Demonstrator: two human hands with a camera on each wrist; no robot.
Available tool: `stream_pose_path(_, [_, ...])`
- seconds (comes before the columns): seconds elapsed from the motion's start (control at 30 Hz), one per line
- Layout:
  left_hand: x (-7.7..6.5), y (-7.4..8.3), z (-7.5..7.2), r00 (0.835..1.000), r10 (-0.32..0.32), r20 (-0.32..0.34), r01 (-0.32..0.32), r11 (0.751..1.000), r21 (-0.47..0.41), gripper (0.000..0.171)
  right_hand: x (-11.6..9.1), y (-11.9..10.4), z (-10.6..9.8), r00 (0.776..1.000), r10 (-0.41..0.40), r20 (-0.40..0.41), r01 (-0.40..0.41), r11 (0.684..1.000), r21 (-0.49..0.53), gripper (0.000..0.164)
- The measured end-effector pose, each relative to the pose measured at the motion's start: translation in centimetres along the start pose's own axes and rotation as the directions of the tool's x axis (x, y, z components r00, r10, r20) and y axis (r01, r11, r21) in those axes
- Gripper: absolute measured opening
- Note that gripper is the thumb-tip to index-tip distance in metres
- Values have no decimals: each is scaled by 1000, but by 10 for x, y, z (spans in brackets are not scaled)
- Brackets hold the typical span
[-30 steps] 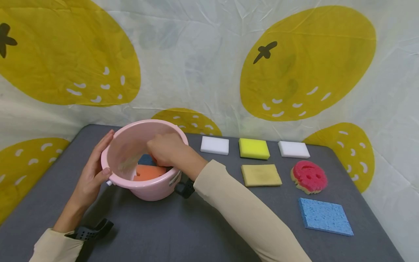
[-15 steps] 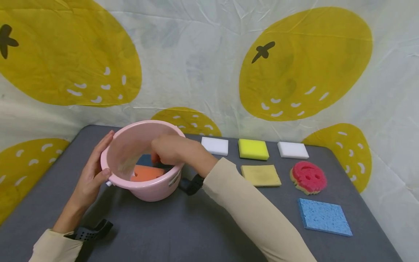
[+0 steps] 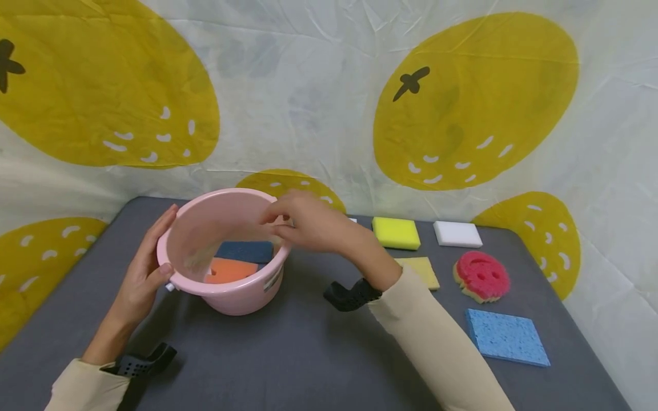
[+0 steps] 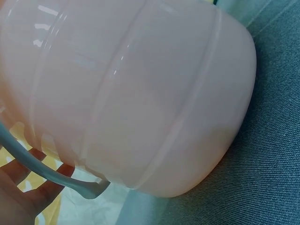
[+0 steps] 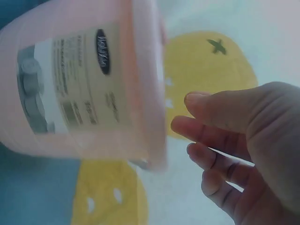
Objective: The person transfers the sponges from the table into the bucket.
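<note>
A pink bucket (image 3: 241,297) stands on the left part of the table. My left hand (image 3: 141,279) holds it at the left rim, thumb near the front edge. In the left wrist view, fingers of the left hand (image 4: 28,192) lie by the bucket wall, behind its grey handle (image 4: 42,168). Inside the bucket lie a dark blue sponge (image 3: 245,251) and an orange sponge (image 3: 231,270). My right hand (image 3: 313,222) hovers at the right rim, holding nothing. The right wrist view shows its fingers loosely bent, apart from the labelled bucket (image 5: 84,84).
To the right lie a yellow sponge (image 3: 396,233), a white sponge (image 3: 458,234), a pale yellow sponge (image 3: 421,271), a red face-shaped sponge (image 3: 482,275) and a blue sponge (image 3: 508,337). My right hand mostly covers another white one. A fruit-print cloth (image 3: 308,85) hangs behind the table.
My right hand has come up out of the bucket and moved right to its rim, its fingers loosened. More of the dark blue sponge shows. The left hand stays in place.
</note>
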State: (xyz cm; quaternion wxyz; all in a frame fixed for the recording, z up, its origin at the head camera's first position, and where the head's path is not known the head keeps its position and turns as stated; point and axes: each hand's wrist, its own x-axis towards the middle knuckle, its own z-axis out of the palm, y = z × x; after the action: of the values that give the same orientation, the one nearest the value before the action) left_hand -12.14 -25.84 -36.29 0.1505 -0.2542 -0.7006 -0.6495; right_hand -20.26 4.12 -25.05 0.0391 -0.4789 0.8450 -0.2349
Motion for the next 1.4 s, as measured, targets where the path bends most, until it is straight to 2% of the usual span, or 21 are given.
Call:
stream_pose_path(0.17, [1,0,0,1000,-1,5,1,1000,-6,74,-33,15,-9,991,33,-130,-29,999,28,26])
stream_pose_path(0.37, [2,2,0,1000,-5,2,5,1000,-18,73,-72,38,-7,973,133,-191,-123,990,63,28])
stream_pose_path(0.57, [2,1,1,1000,1,1,-1,1000,-17,73,-113,62,-1,953,176,-247,-156,983,99,29])
stream_pose_path(0.8, [0,0,1,1000,17,4,-17,999,-29,72,-155,82,7,924,284,-255,-258,958,128,33])
stream_pose_path(1.0, [-2,-1,2,1000,17,2,-17,1000,-23,72,-187,99,18,894,356,-271,-340,934,108,39])
stream_pose_path(1.17, [-3,-2,2,1000,11,-3,-11,1000,-15,73,-213,116,31,871,430,-238,-410,902,133,48])
stream_pose_path(1.27, [-4,-3,3,1000,8,-6,-8,1000,-9,73,-225,127,38,862,452,-229,-429,892,144,53])
stream_pose_path(1.4, [-5,-3,3,1000,11,-10,-11,1000,-11,73,-236,140,45,861,447,-240,-426,894,139,58])
